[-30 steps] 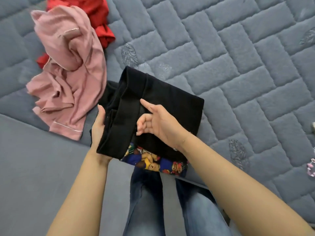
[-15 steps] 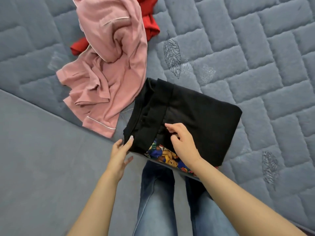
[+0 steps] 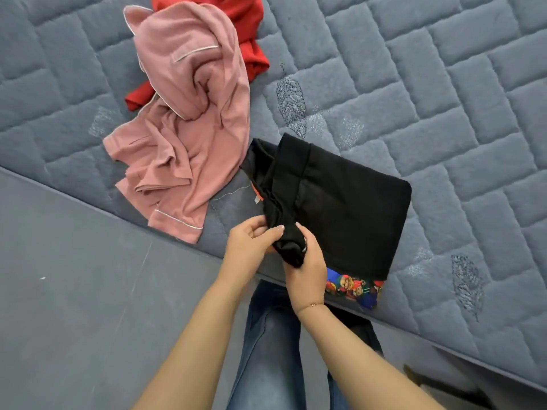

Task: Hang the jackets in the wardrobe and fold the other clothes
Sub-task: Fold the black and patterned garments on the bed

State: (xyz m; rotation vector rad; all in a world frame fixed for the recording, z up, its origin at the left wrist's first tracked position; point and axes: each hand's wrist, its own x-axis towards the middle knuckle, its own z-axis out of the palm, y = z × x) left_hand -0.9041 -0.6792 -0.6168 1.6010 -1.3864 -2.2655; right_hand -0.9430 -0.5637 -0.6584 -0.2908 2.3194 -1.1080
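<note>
Two garments unfolded yet: pink top (image 3: 189, 125) crumpled near the bed's (image 3: 444, 84) front edge, red piece (image 3: 251, 39) partly buried under it toward the far edge. One black garment (image 3: 349, 208) folded into a rough rectangle at the front edge, stacked on a printed piece (image 3: 352, 287) showing only as a colourful strip beneath. Left hand (image 3: 251, 247) and right hand (image 3: 307, 267) both clenched round a loose black end (image 3: 288, 244) bunched at the rectangle's near-left corner, probably being tucked or rolled in. Roughly halfway through the folding by this evidence. No jackets or wardrobe in sight, so hanging progress impossible to judge. Jeans-clad legs (image 3: 272, 350) standing against the bed's front edge.
</note>
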